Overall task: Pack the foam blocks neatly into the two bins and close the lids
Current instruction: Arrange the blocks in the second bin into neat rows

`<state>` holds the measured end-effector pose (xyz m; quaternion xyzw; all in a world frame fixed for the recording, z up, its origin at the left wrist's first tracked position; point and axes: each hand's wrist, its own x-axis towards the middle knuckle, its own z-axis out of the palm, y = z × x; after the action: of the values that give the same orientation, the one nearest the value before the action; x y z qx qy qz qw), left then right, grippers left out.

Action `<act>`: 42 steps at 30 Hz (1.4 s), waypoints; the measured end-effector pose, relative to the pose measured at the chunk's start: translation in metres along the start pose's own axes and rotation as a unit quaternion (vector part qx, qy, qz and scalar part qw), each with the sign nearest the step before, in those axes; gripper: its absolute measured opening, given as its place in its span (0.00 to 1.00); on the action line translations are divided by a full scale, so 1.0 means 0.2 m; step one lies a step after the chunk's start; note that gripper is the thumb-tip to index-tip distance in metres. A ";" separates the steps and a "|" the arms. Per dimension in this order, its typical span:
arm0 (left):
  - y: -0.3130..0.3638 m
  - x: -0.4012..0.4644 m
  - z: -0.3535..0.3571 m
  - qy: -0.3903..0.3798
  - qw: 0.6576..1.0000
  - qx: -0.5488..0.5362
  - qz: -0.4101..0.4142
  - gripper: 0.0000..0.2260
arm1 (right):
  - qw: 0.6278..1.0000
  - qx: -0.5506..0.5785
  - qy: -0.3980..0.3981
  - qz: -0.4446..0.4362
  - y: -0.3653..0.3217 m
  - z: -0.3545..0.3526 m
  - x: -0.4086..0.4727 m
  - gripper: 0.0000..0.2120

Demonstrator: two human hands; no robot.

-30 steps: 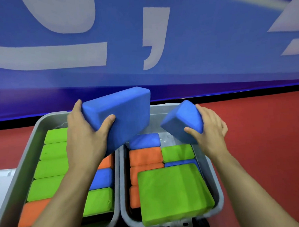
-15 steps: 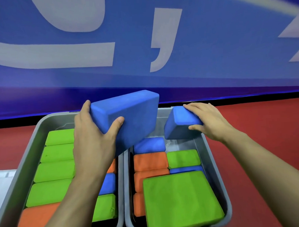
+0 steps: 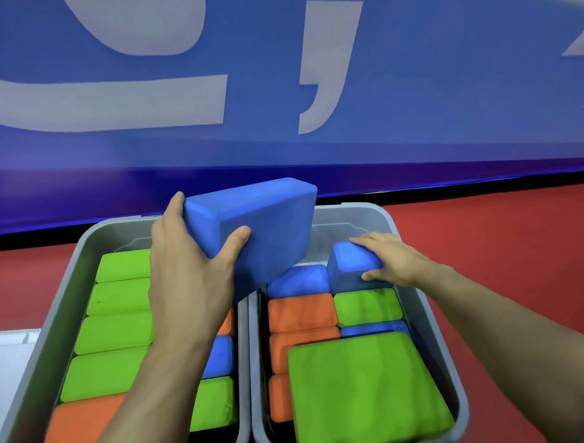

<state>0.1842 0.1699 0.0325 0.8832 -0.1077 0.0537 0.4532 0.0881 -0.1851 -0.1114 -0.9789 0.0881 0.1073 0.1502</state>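
Observation:
Two grey bins stand side by side on the red floor, the left bin (image 3: 84,250) and the right bin (image 3: 432,319). Both hold green, orange and blue foam blocks on edge. My left hand (image 3: 186,279) grips a large blue block (image 3: 267,229) tilted in the air over the bins' shared walls. My right hand (image 3: 392,260) holds a smaller blue block (image 3: 349,269) at the far right corner of the right bin, behind a green block (image 3: 368,306). A big green block (image 3: 365,395) lies flat on top at the right bin's near end.
A blue wall banner (image 3: 278,88) with white lettering stands just behind the bins. Red floor (image 3: 502,245) spreads to the right. A white surface (image 3: 9,361), possibly a lid, lies left of the left bin.
My right hand has lowered the smaller blue block from the air into the far right corner of the right bin. The left hand keeps its large blue block aloft, nearly still.

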 end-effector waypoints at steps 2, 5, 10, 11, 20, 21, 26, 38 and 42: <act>0.00 0.00 0.02 0.001 1.000 -0.002 0.003 0.40 | 1.000 0.016 -0.012 0.013 0.01 0.07 0.01 0.39; -0.01 0.00 0.04 -0.006 1.000 -0.002 0.004 0.40 | 0.999 0.037 0.004 0.021 0.03 0.14 0.03 0.38; -0.01 0.00 0.09 -0.018 1.000 0.008 0.014 0.40 | 0.993 0.093 -0.020 0.064 0.04 0.22 0.06 0.39; -0.01 -0.01 0.10 -0.021 1.000 0.007 0.014 0.40 | 0.991 0.105 -0.022 0.076 0.03 0.26 0.06 0.39; -0.07 0.02 0.11 -0.030 0.997 -0.063 -0.028 0.43 | 0.975 0.168 -0.073 0.130 0.07 0.43 0.10 0.36; -0.08 0.03 0.10 -0.034 0.995 -0.078 -0.043 0.44 | 0.966 0.205 -0.075 0.142 0.05 0.42 0.10 0.37; -0.07 0.02 0.10 -0.085 0.981 -0.151 -0.087 0.37 | 0.738 0.672 -0.026 0.056 -0.20 0.02 0.15 0.41; -0.12 -0.01 0.14 -0.181 0.980 0.030 -0.081 0.39 | 0.947 0.266 0.178 -0.003 -0.30 -0.70 0.05 0.34; -0.11 -0.10 0.18 -0.318 0.940 0.090 -0.089 0.21 | 0.987 -0.003 0.159 -0.035 -0.27 -0.68 0.11 0.40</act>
<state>0.1691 0.1562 -0.0086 0.8972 -0.1615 -0.2613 0.3173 0.1444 -0.1801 0.0254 -0.9864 0.0761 -0.0548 0.1349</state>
